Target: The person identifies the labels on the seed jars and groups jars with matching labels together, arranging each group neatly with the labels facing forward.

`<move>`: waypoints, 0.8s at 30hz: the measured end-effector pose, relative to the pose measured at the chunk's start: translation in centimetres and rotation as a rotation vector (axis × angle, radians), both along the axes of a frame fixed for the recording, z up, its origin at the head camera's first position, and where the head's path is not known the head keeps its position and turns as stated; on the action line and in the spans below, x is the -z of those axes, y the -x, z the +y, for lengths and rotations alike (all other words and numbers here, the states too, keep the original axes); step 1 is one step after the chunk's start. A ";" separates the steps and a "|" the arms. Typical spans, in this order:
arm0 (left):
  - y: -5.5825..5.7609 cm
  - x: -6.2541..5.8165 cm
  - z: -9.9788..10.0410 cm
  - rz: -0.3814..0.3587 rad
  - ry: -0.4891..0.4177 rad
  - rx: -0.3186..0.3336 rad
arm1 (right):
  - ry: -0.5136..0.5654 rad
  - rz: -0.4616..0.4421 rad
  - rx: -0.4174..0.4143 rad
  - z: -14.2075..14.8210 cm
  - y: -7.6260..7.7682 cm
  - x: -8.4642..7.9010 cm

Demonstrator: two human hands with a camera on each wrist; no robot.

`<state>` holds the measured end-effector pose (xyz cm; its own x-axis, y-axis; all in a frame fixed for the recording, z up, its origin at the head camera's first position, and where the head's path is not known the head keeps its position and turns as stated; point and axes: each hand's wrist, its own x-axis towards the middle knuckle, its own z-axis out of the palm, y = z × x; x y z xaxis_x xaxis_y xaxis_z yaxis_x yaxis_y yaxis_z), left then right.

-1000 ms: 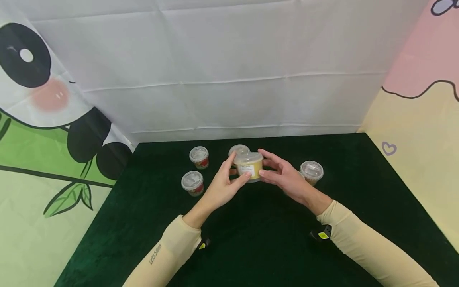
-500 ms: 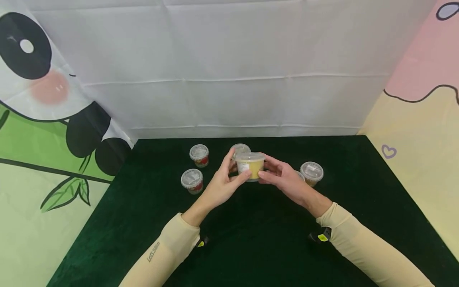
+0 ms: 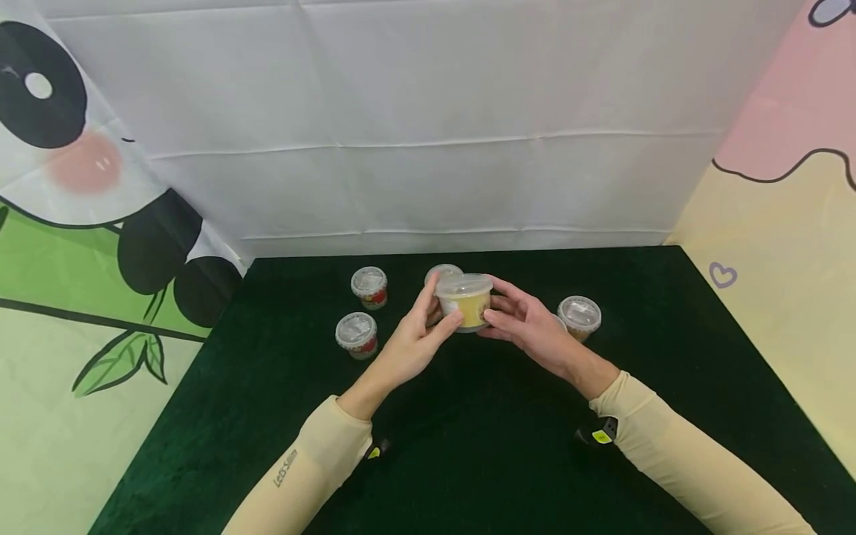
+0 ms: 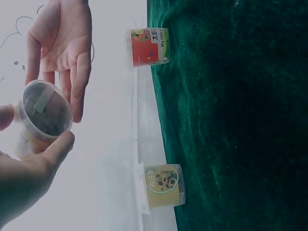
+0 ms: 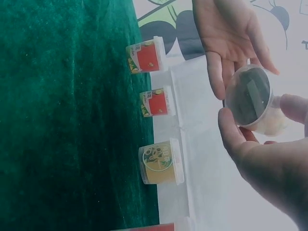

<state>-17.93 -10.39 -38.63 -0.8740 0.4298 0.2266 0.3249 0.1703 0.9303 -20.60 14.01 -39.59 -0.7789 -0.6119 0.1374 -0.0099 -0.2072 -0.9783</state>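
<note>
A clear plastic tub (image 3: 473, 306) with a transparent lid and a yellow label is held up above the dark green table by both hands. My left hand (image 3: 409, 345) grips its left side, thumb in front and fingers behind. The right hand (image 3: 524, 331) holds the opposite side, its thumb also on the near face. Both wrist views look at the tub's round clear bottom (image 4: 47, 108). Directly behind it in the head view, a similar lidded tub (image 3: 444, 271) is largely hidden; the right wrist view reveals its yellow label (image 5: 159, 161).
Two red-labelled lidded tubs (image 3: 369, 286) (image 3: 357, 334) stand at left on the green cloth (image 3: 428, 475). To the right is another lidded tub (image 3: 580, 316), with one more partly hidden behind the right hand. A white cloth wall (image 3: 428, 148) rises at the back.
The yellow-labelled tub has been turned between the hands: its white text panel has shifted left and is now mostly covered. Both hands keep hold of it; the standing tubs stay put.
</note>
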 end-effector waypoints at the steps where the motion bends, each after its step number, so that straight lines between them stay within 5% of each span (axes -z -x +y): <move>1: 0.0 0.0 0.0 0.002 -0.002 0.005 | 0.006 -0.003 0.006 0.0 0.0 0.0; 9: -0.3 -0.3 -0.2 0.015 0.027 -0.030 | -0.001 -0.027 0.089 -0.2 -0.2 -0.1; 24: -0.3 -0.4 -0.7 0.035 0.125 -0.091 | -0.026 -0.016 0.123 -0.3 -0.5 -0.4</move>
